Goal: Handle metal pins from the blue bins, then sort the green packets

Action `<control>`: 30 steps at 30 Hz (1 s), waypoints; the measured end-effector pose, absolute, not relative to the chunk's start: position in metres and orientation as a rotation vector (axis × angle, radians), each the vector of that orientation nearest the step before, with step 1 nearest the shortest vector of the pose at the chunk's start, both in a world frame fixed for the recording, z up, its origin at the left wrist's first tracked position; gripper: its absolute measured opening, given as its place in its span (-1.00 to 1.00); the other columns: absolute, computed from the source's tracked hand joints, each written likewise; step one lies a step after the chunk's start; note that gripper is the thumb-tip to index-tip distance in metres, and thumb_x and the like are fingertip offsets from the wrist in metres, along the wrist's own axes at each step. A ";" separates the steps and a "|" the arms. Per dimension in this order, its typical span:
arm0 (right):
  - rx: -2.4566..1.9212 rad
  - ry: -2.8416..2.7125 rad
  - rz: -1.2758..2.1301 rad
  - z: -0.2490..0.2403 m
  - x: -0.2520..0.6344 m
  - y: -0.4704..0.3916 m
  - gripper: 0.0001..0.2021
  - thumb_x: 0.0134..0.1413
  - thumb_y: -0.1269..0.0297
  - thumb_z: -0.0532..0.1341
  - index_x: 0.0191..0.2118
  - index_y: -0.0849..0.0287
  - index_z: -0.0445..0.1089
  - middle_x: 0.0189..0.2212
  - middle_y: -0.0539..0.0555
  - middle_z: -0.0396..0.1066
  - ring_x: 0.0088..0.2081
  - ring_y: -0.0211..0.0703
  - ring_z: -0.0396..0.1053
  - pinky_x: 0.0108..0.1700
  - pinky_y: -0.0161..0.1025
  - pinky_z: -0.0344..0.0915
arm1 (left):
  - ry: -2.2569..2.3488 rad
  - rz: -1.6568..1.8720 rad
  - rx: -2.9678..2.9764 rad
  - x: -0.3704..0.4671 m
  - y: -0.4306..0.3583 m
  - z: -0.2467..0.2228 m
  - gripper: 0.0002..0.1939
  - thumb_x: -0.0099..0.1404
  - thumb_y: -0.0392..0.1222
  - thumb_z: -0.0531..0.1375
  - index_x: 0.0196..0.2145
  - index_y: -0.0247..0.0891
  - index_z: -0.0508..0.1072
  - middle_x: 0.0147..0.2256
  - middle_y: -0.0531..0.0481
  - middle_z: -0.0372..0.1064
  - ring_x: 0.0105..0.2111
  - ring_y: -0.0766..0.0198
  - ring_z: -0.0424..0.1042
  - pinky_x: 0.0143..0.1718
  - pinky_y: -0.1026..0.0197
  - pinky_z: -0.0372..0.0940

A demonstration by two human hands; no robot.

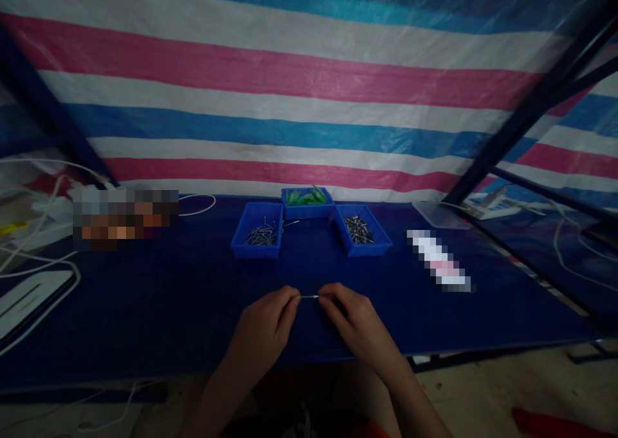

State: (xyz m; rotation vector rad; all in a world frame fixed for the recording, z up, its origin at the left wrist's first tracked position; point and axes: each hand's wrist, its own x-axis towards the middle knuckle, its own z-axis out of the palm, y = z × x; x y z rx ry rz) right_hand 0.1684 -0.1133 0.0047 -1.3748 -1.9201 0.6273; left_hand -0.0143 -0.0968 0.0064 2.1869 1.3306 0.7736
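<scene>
A thin metal rod (309,296) is held level between the two hands, above the near part of the tabletop (313,264). Its left end is pinched by thumb and fingers of the left hand (268,319), its right end by those of the right hand (355,315); only the middle is left bare. Whether one piece or two joined end to end is being held cannot be told, since both ends are covered.

From its slimness and shine, the rod may be judged light, stiff and not easily broken, though rather slippery and apt to roll if let go. It is best taken close to each end, between thumb and fingertip, with light pressure kept in line with its length so that it is not twisted askew.

Beyond the hands, three blue containers are grouped. Loose metal pins (263,234) are held in the left bin (255,252), a denser heap of metal pieces (359,230) in the right bin (371,250), and green pieces (307,197) in the far bin (309,210). A single loose pin (291,222) is seen just right of the left bin.
</scene>
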 end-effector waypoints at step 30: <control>-1.386 -1.964 0.608 0.004 0.170 -0.112 -0.81 0.25 0.28 -0.01 -0.33 0.14 0.29 -0.40 0.00 0.39 -0.34 -0.24 0.36 -0.27 -0.31 0.20 | 1.288 0.870 2.148 -0.015 -0.092 -0.004 -0.84 0.31 -0.20 0.01 -0.26 -0.19 0.39 -0.32 0.06 0.42 -0.32 0.31 0.41 -0.25 0.26 0.25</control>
